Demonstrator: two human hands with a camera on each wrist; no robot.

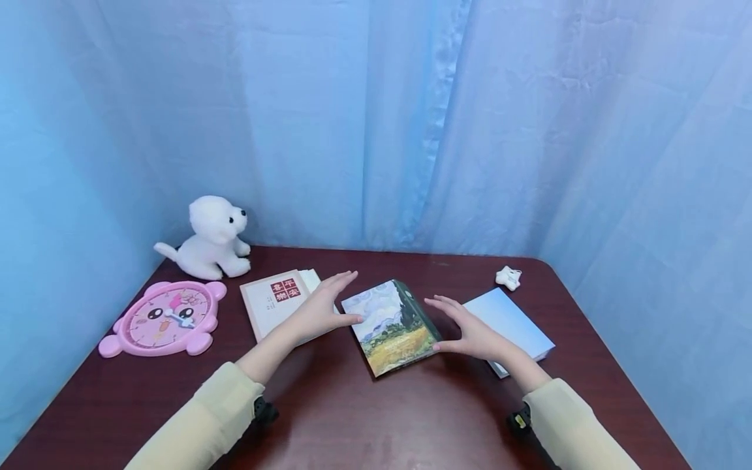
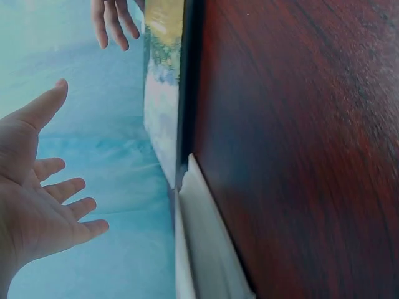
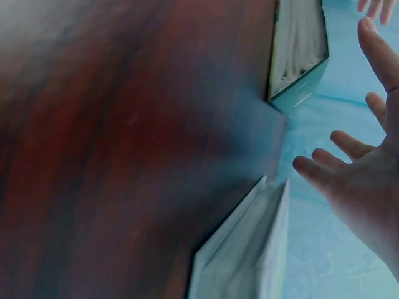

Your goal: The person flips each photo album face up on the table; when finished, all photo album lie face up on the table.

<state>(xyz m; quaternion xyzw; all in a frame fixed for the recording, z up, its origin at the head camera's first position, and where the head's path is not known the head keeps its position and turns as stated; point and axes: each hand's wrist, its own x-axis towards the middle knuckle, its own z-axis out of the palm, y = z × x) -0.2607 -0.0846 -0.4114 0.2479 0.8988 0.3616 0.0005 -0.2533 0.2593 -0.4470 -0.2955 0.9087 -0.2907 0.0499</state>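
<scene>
A book with a painted wheat-field cover (image 1: 393, 326) lies tilted on the table between the two hands. My left hand (image 1: 320, 312) is held over its left side with fingers spread and nothing gripped; in the left wrist view the left palm (image 2: 37, 199) shows clear of the tabletop. Over the right side, my right hand (image 1: 472, 329) has its fingers stretched out and its thumb near the cover's right edge; whether it touches is hard to tell. The right wrist view shows the painted book's page block (image 3: 300, 43) beside the open right hand (image 3: 368, 168).
A cream book with red characters (image 1: 273, 303) lies under the left forearm side, and a pale blue book (image 1: 508, 320) under the right. A pink bear-shaped clock (image 1: 167, 320) and a white plush dog (image 1: 211, 238) stand left. A small white star (image 1: 508, 278) sits back right.
</scene>
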